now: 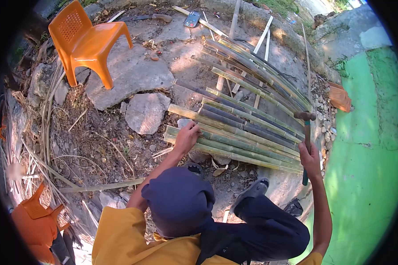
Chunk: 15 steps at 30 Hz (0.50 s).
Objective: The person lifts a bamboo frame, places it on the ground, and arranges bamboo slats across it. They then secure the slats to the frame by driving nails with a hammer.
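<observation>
Long bamboo slats (252, 152), green and dark, lie side by side like a fan on the ground in front of me. My left hand (187, 138) is at their near-left ends, fingers curled and closed on a green bamboo slat (221, 140). At the right ends of the slats, my right hand (309, 155) is wrapped round the handle of a hammer (307, 128). The hammer is upright, its metal head above my fist and the green grip end below. Part of the slats behind my right hand is hidden.
An orange plastic chair (90, 42) stands at the upper left. A phone (192, 19) and a large knife (152, 17) lie at the back. Flat stones (148, 112) sit left of the slats. A green surface (367, 132) runs along the right. Another person (35, 225) is at lower left.
</observation>
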Available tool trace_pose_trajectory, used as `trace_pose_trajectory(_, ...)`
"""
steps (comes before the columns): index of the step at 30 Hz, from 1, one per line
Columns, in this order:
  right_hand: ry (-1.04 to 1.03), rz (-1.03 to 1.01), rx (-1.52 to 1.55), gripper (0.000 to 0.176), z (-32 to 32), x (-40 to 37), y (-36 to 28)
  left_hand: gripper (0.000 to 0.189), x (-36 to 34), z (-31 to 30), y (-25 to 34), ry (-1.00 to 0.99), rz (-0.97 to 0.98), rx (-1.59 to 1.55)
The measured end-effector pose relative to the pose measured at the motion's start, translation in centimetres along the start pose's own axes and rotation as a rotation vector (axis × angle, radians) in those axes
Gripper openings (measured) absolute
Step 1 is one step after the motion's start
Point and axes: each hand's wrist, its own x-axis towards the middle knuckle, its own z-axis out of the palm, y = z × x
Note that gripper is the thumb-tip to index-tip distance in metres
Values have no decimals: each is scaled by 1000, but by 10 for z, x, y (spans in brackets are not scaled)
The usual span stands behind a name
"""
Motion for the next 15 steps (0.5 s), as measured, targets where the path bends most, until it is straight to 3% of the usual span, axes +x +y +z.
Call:
trace_pose_trajectory(4,-53,-211,-223,33,58,40,-10,19,-2,0,5,18,-110,-38)
trace_pose_trajectory(6,-94,-302,-218,36,100,58,-4,20,-4,-3,3,-7,-75,-59)
trace_pose_trajectory(10,-145,-305,-281,35,183,73,20,21,0,-14,3,-147,5,-88)
trace_pose_trajectory(15,-73,-399,-248,34,258,78,80,18,-3,-6,6,-102,-73,-76)
